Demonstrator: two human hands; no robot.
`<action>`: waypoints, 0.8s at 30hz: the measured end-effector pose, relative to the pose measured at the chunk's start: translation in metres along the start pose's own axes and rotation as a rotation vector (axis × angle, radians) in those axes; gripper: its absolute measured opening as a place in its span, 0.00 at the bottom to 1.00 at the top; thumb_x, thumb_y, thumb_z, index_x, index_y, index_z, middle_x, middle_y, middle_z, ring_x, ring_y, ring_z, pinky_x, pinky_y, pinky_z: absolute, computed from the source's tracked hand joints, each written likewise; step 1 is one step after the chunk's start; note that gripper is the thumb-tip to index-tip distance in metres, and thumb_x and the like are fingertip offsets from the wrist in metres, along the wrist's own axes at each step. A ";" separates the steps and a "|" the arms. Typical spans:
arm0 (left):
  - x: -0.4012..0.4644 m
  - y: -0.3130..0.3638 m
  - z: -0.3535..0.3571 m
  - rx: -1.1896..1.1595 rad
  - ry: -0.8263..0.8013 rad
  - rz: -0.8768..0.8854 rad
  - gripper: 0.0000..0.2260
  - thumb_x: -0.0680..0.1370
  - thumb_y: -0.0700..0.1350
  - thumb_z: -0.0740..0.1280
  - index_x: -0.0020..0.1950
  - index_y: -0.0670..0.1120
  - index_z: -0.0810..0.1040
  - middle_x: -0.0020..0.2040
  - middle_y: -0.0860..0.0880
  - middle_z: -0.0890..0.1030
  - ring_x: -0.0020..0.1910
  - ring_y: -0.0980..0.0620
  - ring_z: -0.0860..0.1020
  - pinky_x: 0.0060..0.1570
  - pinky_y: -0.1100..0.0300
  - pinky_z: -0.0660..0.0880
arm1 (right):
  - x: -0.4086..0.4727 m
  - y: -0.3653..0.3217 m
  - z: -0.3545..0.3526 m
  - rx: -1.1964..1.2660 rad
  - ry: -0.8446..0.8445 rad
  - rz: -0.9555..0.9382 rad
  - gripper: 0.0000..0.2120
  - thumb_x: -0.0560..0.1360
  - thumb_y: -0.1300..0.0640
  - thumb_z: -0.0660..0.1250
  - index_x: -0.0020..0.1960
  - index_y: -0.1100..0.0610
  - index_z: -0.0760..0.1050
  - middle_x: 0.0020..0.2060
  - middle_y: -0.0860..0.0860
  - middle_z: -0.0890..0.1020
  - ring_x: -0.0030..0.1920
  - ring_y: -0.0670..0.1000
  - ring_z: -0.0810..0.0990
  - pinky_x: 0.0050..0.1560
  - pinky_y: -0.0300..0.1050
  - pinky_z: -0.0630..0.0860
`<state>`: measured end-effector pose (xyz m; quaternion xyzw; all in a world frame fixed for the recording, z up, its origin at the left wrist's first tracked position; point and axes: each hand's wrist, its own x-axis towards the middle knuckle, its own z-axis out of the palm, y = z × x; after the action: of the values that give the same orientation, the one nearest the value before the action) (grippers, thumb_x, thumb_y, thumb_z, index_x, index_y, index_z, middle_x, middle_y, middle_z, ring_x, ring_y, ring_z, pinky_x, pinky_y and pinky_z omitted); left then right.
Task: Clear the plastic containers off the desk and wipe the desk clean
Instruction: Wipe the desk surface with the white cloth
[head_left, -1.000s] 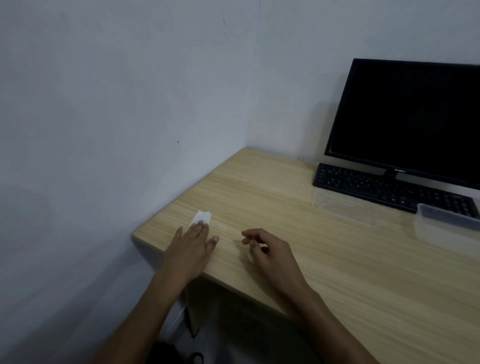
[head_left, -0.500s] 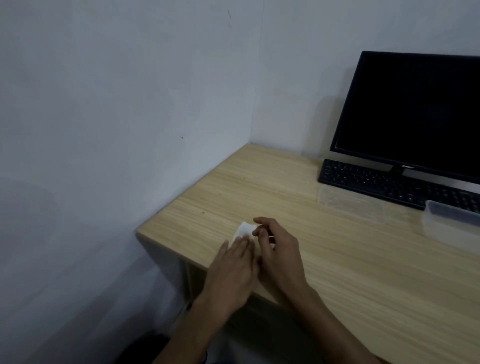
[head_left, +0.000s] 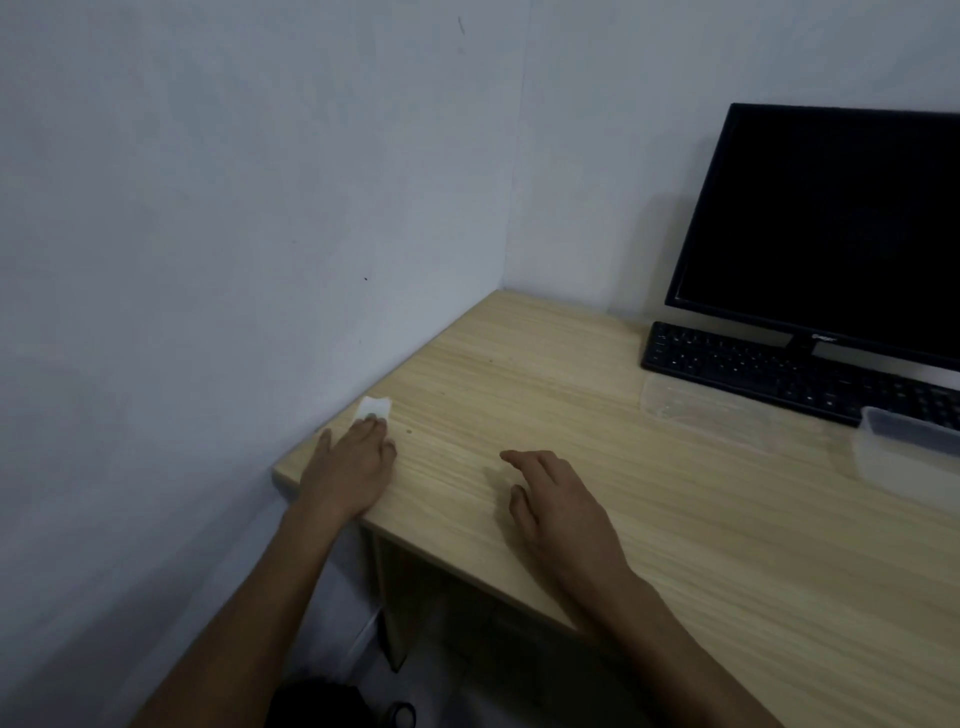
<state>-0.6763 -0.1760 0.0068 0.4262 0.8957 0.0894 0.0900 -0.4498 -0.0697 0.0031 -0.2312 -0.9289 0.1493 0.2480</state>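
Pale wood grain covers the bench (head_left: 597, 467), which sits pushed into a corner of grey walls. Near its front left corner the left hand (head_left: 348, 467) lies flat, palm down, fingers straight and together, pressing a small white wipe (head_left: 375, 408) against the surface; the wipe shows just past the fingertips, close to the wall edge. Well to the right of it the right hand (head_left: 550, 499) rests on the wood with fingers loosely bent, its grip slack and holding nothing. Farther back on the right, a clear plastic lid (head_left: 696, 408) lies flat just in front of a black keyboard (head_left: 779, 371). Beside the lid, at the right border of the view, stands a clear plastic container (head_left: 904, 447), partly cut off. Behind the keyboard rises a dark monitor (head_left: 831, 223), its screen blank
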 end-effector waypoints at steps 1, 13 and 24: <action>0.005 -0.003 -0.002 0.010 -0.004 -0.009 0.22 0.84 0.48 0.44 0.79 0.44 0.51 0.79 0.50 0.50 0.77 0.56 0.49 0.74 0.50 0.44 | -0.003 0.000 0.002 -0.008 0.006 -0.010 0.20 0.81 0.51 0.53 0.72 0.49 0.65 0.64 0.45 0.72 0.59 0.43 0.70 0.55 0.35 0.70; -0.027 0.048 0.018 0.015 0.043 0.181 0.22 0.84 0.48 0.45 0.79 0.47 0.53 0.79 0.52 0.51 0.77 0.58 0.49 0.74 0.54 0.44 | -0.010 -0.006 0.009 -0.152 0.004 -0.081 0.23 0.77 0.50 0.50 0.69 0.51 0.69 0.60 0.49 0.77 0.57 0.49 0.75 0.58 0.44 0.72; -0.075 0.089 0.033 0.051 -0.004 0.428 0.22 0.85 0.49 0.46 0.79 0.50 0.47 0.79 0.55 0.47 0.77 0.60 0.44 0.72 0.59 0.37 | -0.013 -0.005 -0.002 0.026 0.121 0.083 0.26 0.75 0.51 0.48 0.66 0.57 0.72 0.56 0.53 0.80 0.54 0.52 0.77 0.52 0.42 0.71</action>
<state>-0.5553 -0.1763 0.0023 0.6090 0.7866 0.0828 0.0601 -0.4400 -0.0798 0.0016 -0.2750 -0.8997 0.1573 0.3002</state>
